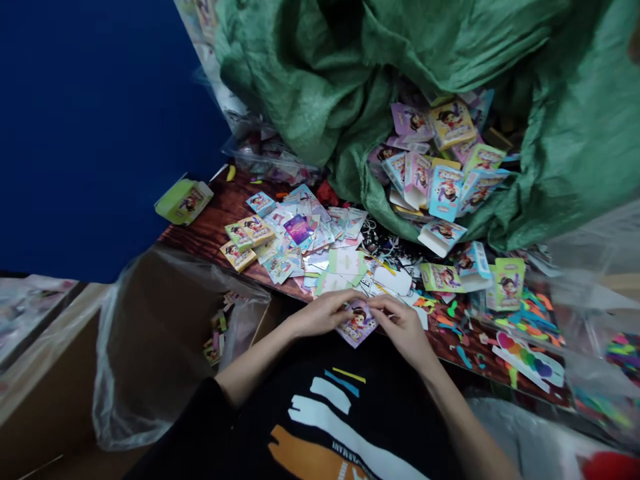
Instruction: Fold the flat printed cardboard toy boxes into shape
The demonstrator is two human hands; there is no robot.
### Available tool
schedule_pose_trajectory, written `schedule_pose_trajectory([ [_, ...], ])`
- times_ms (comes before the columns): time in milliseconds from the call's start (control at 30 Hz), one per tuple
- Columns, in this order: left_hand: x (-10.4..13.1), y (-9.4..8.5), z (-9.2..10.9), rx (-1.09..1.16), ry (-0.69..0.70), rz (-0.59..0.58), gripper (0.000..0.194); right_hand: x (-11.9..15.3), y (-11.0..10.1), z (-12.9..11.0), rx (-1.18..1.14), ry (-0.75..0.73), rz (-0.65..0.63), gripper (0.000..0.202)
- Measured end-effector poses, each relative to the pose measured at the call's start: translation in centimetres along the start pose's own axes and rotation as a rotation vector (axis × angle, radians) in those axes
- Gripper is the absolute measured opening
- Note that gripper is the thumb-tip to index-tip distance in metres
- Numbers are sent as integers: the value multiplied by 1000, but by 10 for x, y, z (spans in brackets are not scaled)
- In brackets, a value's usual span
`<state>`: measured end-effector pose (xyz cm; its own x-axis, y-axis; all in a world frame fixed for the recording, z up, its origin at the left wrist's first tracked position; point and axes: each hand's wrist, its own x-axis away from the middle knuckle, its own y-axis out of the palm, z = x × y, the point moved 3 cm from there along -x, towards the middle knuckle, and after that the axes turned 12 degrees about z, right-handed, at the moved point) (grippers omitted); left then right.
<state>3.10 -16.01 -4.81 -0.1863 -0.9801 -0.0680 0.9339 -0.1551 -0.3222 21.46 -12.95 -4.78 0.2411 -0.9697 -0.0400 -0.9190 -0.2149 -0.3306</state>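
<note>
Close to my body, at the table's front edge, I hold a small purple box (358, 325) printed with a cartoon figure. My left hand (327, 312) grips its left side, fingers bent around the upper edge. The fingertips of my right hand (400, 325) pinch its upper right corner. Whether anything is inside the box cannot be made out. Just beyond my hands lie a pale green and pink card (345, 263) and a pile of loose printed cards (305, 230). Several small closed boxes (250, 233) sit left of that pile.
A green woven sack (310, 87) spills colourful printed boxes (445, 190) at the back right. Bright plastic pieces (535, 317) and a rainbow heart strip (530, 360) lie right. A plastic-lined carton (150, 347) stands below left; a green box (185, 200) rests at the table's left end.
</note>
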Motion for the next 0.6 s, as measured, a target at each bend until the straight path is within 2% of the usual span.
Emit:
schedule_pose_trajectory([
  [67,1,-10,-4,-26,-31,77,40,2,6,8,13,74,-27,25],
  [133,0,-33,-10,-58,-68,194,45,1,8,15,4,141,-20,36],
  [200,-3,-70,-16,-95,-100,345,47,-2,7,16,-4,180,-7,41],
  [333,-11,-161,-25,-207,-142,659,53,-9,4,7,22,203,-65,35],
  [400,-15,-195,-25,-422,-164,842,50,-11,7,2,34,187,-101,32],
  [433,-17,-206,-24,-538,-155,911,53,-12,9,-1,36,171,-110,31],
  [500,-20,-210,-22,-667,-111,977,58,-12,13,-2,43,137,-108,28],
  [533,-21,-204,-22,-684,-88,966,58,-13,15,-2,51,123,-107,28],
  [600,-24,-178,-26,-648,-58,868,52,-13,18,-1,69,103,-115,27],
])
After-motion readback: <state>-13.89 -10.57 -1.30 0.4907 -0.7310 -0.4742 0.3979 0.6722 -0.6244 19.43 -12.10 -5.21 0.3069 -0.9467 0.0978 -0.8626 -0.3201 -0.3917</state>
